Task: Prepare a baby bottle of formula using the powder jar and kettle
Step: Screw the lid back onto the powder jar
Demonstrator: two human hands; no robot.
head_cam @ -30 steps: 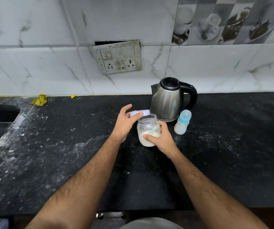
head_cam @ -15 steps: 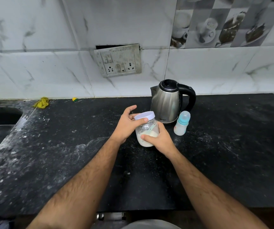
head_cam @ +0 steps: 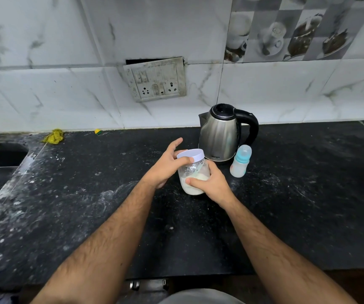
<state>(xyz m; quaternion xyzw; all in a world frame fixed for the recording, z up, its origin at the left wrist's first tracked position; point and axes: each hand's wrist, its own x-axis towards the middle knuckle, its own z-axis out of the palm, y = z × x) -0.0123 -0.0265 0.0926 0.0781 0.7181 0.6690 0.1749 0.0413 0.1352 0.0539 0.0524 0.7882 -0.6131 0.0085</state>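
Fingers (head_cam: 184, 160) on one jar (head_cam: 193, 183), one lid (head_cam: 191, 154)

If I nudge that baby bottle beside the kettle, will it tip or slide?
The baby bottle stands tall and narrow, so a high nudge probably tips it. It looks like light plastic, likely sliding easily on the smooth counter. Being round, it may roll towards the kettle.

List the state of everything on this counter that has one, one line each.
Powder jar: upright, partly filled, held at its body by the right hand.
Jar lid: on the jar, gripped by the left hand.
Kettle: upright, lid closed.
Baby bottle: upright, cap on, untouched.
Wall sockets: nothing plugged in.
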